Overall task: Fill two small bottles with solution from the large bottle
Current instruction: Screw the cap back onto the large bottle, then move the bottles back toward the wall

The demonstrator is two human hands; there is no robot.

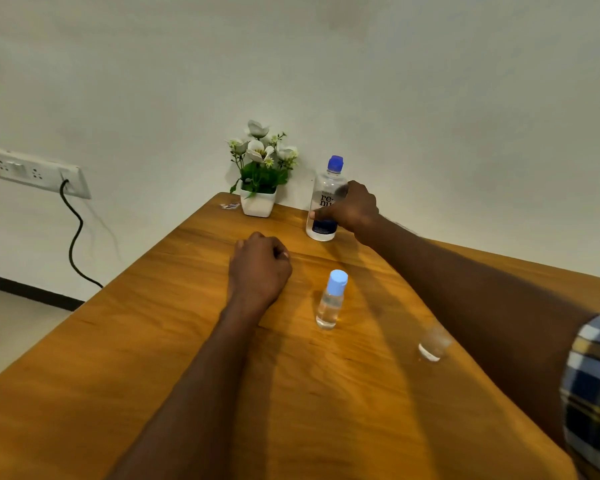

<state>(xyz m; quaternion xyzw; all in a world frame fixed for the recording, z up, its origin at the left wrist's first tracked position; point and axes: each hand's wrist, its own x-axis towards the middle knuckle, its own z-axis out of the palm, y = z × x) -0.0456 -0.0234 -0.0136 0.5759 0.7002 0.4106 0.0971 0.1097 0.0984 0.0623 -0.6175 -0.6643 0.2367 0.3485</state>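
Gripping the upright large bottle (pixel 323 202) with right hand (pixel 355 207); left hand (pixel 258 268) fisted, seemingly empty, beside capped small bottle (pixel 330 301); another blurred small bottle (pixel 432 344) nearby.

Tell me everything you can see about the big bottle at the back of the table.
The large bottle is clear plastic with a dark blue cap, which is on. Its label shows dark lettering above a dark blue band near the base. It stands upright on the wooden table near the far edge, to the right of a white flower pot. The right hand holds its middle, thumb across the front. How full it is cannot be told.
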